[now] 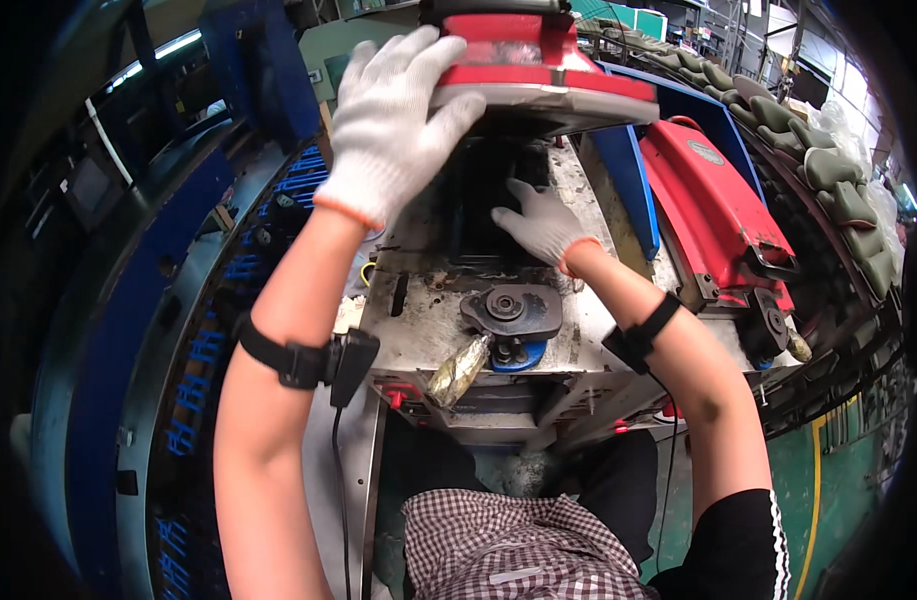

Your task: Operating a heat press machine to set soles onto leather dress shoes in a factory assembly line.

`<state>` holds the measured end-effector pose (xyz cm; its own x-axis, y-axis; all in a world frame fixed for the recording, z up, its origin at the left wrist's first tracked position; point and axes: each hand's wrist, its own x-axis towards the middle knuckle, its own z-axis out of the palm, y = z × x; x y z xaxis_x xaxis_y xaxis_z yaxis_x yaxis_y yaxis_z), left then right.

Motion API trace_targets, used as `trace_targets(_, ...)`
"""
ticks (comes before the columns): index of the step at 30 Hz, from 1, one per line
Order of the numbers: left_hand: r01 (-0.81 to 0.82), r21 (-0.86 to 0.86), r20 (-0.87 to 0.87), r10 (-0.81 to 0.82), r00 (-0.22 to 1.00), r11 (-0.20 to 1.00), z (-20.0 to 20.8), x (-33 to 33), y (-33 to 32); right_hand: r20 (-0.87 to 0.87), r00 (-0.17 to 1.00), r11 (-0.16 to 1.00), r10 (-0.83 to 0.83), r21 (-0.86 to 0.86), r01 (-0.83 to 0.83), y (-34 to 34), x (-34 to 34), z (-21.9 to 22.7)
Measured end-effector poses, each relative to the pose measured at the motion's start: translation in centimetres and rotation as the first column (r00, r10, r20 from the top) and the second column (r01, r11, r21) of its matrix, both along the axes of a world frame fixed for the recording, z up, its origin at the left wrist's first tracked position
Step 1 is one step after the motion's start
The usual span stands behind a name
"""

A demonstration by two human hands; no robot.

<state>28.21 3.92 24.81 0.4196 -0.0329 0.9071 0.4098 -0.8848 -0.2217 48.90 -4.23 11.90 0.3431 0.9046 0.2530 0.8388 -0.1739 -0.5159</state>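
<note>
My left hand (394, 125), in a white knit glove with an orange cuff, lies against the left side of a raised red machine lid (539, 80). Its fingers are stretched out and its thumb stands apart along the lid's pale front edge. Beneath the lid, my right hand (544, 222), gloved alike, reaches over a dark recess (474, 205) in the worn metal bench (409, 290). Its fingers are apart, with nothing visible in them. Shadow hides the inside of the recess. Nearer to me is a dark metal clamp (514, 308) with a foil-wrapped handle (461, 370).
To the right is a second red machine cover (704, 190) beside blue panels (624, 190). Several olive-green pads (834, 170) line a rack beyond it. Blue hooks (244, 265) run along the left. Black straps with cables (299, 362) circle both my arms.
</note>
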Motion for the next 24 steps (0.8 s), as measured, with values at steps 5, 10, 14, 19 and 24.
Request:
trace_targets(5,0.168,-0.264,0.143,-0.134,0.981,0.95,-6.3,-3.7,-3.6,0.11,0.994,0.985,-0.028,-0.168,0.046,5.1,-2.9,0.2)
trace_targets(10,0.301,-0.682,0.277,-0.144,0.95,0.667,-12.3,-7.4,-5.9,-0.261,0.965,0.993,-0.015,-0.113,-0.016,6.7,1.0,0.5)
trace_targets(14,0.623,-0.739,0.623,-0.092,0.777,0.257,-17.3,-11.3,-6.7,-0.681,0.728,0.996,0.073,0.012,-0.088,1.2,0.6,2.1)
trace_targets(19,0.761,-0.64,0.768,-0.103,0.632,-0.104,-18.5,-12.2,-9.8,-0.942,0.233,0.958,0.243,0.195,-0.211,-6.8,2.6,2.3)
trace_targets(24,0.717,-0.662,0.749,-0.199,0.632,-0.218,-19.7,-11.3,-12.5,-0.894,0.014,0.882,0.448,0.44,-0.168,-10.7,-4.7,1.5)
